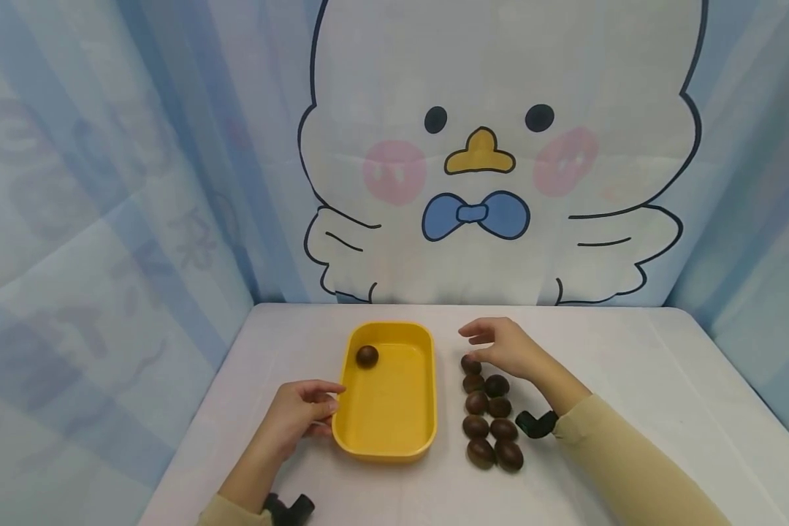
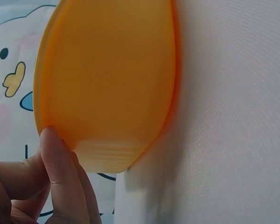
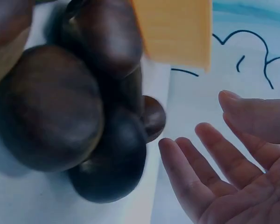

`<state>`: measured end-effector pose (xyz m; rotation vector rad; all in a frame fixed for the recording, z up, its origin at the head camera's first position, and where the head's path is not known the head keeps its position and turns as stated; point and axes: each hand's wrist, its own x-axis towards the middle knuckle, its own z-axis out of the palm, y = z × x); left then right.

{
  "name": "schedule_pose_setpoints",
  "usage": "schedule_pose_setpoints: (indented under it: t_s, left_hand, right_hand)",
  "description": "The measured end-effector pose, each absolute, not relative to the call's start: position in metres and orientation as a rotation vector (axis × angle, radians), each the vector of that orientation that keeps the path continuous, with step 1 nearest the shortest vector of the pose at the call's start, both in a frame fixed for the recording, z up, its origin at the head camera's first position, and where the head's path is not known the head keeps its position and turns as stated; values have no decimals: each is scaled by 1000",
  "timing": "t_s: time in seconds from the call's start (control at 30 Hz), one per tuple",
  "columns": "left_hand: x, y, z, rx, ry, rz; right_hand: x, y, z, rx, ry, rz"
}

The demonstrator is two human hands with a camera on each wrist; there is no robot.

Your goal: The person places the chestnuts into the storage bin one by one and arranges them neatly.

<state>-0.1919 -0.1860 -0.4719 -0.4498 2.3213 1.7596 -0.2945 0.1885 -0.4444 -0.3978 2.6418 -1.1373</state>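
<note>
A yellow tray [image 1: 394, 409] lies on the white table with one chestnut [image 1: 367, 356] near its far left corner. My left hand [image 1: 300, 413] touches the tray's left side with relaxed fingers. In the left wrist view, a straight fingertip [image 2: 51, 140] lies against the tray's outer wall [image 2: 107, 79]. To the tray's right, several glossy dark brown chestnuts [image 1: 476, 402] stand in two rough columns. Over their far end is my right hand [image 1: 509, 349], thumb close to the farthest chestnut [image 1: 470, 364]. The right wrist view shows its fingers [image 3: 233, 163] spread, holding nothing.
A curtain with a cartoon chick [image 1: 480, 256] hangs right behind the table's [image 1: 605, 351] far edge. Pale blue curtains [image 1: 105, 256] stand on both sides. Each wrist carries a black mount [image 1: 537, 424].
</note>
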Motion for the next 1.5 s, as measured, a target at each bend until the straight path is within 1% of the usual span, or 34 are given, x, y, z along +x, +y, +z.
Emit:
schedule_pose_setpoints:
  t_s: [0.3, 0.63, 1.13, 1.5]
  left_hand:
    - [-192, -185, -472, -444, 2331, 1756]
    - [-192, -187, -473, -427, 2317, 1788]
    - [-192, -187, -472, -430, 2298, 1801]
    - [-193, -187, -474, -412, 2295, 1803]
  right_hand:
    - [-299, 200, -463, -344, 2618, -1119]
    - [-298, 197, -475, -309, 2581, -1116]
    - [-301, 192, -479, -306, 2655, -1020]
    - [-303, 194, -480, -297, 2653, -1052]
